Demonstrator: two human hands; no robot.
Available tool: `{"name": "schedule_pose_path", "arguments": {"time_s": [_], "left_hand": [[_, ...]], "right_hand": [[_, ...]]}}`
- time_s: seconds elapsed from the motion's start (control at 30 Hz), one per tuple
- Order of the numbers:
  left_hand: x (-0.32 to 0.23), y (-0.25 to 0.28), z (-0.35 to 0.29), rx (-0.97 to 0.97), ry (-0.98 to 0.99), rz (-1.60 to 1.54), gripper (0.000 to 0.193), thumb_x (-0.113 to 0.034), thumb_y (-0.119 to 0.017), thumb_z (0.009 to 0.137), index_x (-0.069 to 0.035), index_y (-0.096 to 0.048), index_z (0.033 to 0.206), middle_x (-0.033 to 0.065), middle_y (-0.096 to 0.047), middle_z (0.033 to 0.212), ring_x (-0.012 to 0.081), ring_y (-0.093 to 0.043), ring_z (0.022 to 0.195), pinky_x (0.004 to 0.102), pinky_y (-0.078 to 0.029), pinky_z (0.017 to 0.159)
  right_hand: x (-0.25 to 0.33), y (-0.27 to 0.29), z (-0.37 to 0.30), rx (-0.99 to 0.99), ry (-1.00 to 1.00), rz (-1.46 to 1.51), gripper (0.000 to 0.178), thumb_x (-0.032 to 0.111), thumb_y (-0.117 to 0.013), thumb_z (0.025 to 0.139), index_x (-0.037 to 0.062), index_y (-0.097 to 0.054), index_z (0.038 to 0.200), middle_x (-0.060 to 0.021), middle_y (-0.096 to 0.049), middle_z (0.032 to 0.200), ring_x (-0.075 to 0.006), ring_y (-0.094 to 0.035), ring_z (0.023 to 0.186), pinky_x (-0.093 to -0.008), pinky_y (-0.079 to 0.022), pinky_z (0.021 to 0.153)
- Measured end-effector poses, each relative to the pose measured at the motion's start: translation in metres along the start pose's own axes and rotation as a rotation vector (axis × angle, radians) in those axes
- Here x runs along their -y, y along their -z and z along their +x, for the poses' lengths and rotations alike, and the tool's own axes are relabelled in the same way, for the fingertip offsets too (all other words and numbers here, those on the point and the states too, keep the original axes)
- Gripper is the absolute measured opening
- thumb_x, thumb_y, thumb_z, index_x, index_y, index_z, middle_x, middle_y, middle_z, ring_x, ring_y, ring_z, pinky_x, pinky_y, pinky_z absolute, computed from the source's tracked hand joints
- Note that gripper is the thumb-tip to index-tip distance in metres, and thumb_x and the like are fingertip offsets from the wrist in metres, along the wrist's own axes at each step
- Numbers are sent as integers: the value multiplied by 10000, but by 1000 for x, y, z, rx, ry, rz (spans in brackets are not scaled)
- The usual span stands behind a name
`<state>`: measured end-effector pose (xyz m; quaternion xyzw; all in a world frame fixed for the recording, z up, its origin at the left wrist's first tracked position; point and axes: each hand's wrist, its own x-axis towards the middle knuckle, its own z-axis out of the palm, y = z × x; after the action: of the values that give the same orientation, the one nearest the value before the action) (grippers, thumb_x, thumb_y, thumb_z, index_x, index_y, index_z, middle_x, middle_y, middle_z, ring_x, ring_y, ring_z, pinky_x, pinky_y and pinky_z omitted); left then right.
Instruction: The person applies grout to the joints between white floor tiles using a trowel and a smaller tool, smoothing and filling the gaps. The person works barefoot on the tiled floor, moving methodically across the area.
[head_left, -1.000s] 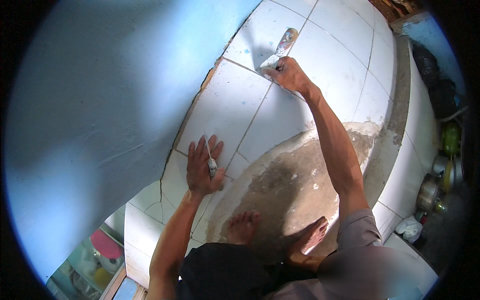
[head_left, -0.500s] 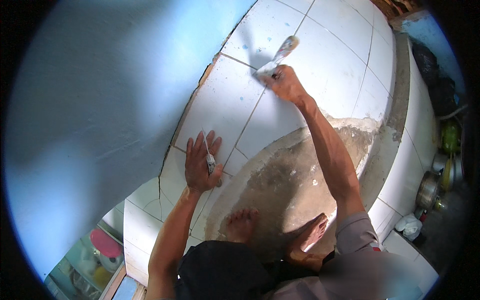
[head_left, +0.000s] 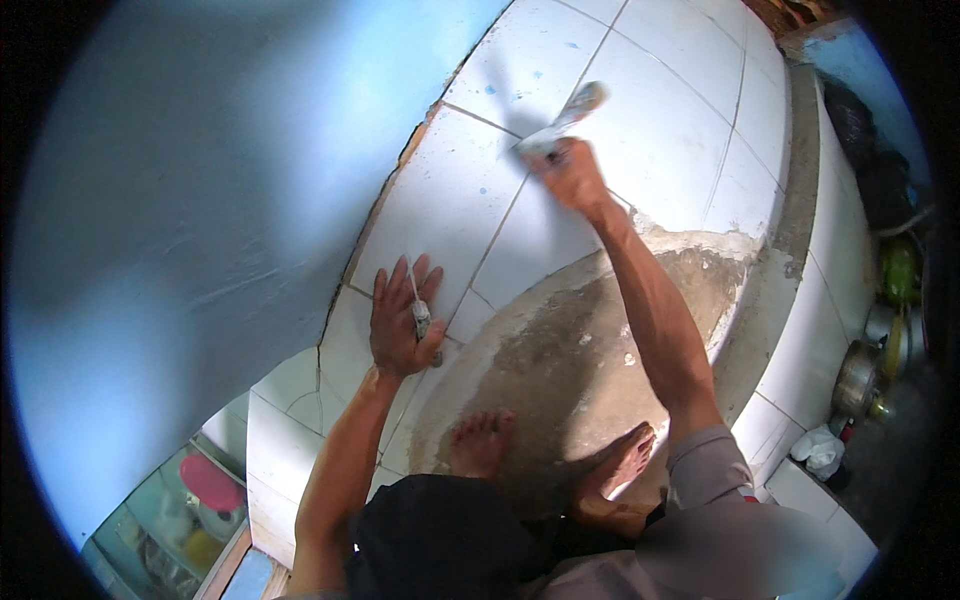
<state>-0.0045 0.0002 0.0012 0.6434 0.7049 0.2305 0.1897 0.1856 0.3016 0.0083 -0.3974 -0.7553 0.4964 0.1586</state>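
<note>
My right hand grips a hand tool low down. Its worn, paint-marked handle points up and right, and its whitish head meets the white tiles near a joint; whether it is a scraper or a brush I cannot tell. My left hand leans on the tiles lower left, fingers spread. A thin whitish tool with a narrow shaft runs between these fingers and past the thumb, its dark end poking out below. Blue specks dot the tiles around my right hand.
A light blue wall fills the left, with a ragged crack along its edge. Bare concrete lies under my bare feet. Pots and a white plastic bag stand on the right; a pink lid is lower left.
My right hand and its tool have shifted slightly down and right, the handle leaning more to the right. My left hand stays in nearly the same spot.
</note>
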Motion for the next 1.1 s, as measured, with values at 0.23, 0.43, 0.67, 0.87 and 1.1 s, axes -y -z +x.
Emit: {"name": "schedule_pose_path", "arguments": {"time_s": [0.23, 0.43, 0.67, 0.87, 1.1], "left_hand": [[-1, -3, 0, 0, 10, 18, 682, -353, -543, 846, -71, -577, 1466, 141, -462, 1592, 384, -321, 1519, 562, -140, 1267], [-4, -5, 1, -13, -12, 21, 685, -360, -535, 850, -63, -578, 1466, 143, -460, 1595, 374, -310, 1528, 555, -136, 1268], [-5, -4, 4, -10, 2, 27, 682, -374, -512, 861, -66, -584, 1466, 152, -466, 1590, 364, -317, 1527, 550, -138, 1268], [-4, -4, 4, -20, -9, 30, 671, -344, -524, 851, -57, -595, 1454, 158, -470, 1585, 363, -307, 1532, 550, -130, 1268], [-5, -3, 3, -13, 1, 7, 676, -342, -539, 845, -55, -591, 1455, 155, -474, 1582, 364, -310, 1529, 556, -137, 1266]], "right_hand": [[-8, -67, -54, -26, 180, -273, 394, 348, -691, 975, -25, -744, 862, -215, -709, 737, -312, -700, 635, -412, -553, 626], [-52, -9, -96, -837, -340, 25, 336, 184, -697, 980, -66, -723, 758, -146, -678, 606, -184, -629, 520, -378, -487, 500], [-48, -23, -55, -633, -242, -212, 327, 201, -729, 935, -82, -717, 770, -184, -714, 688, -271, -677, 578, -408, -546, 584], [-30, -15, -46, -549, -199, -176, 321, 192, -731, 914, -83, -689, 755, -246, -679, 665, -371, -695, 606, -433, -557, 596], [-24, -21, -36, -457, 85, -173, 374, 251, -698, 956, -59, -708, 745, -247, -692, 695, -312, -687, 578, -420, -533, 572]]}}
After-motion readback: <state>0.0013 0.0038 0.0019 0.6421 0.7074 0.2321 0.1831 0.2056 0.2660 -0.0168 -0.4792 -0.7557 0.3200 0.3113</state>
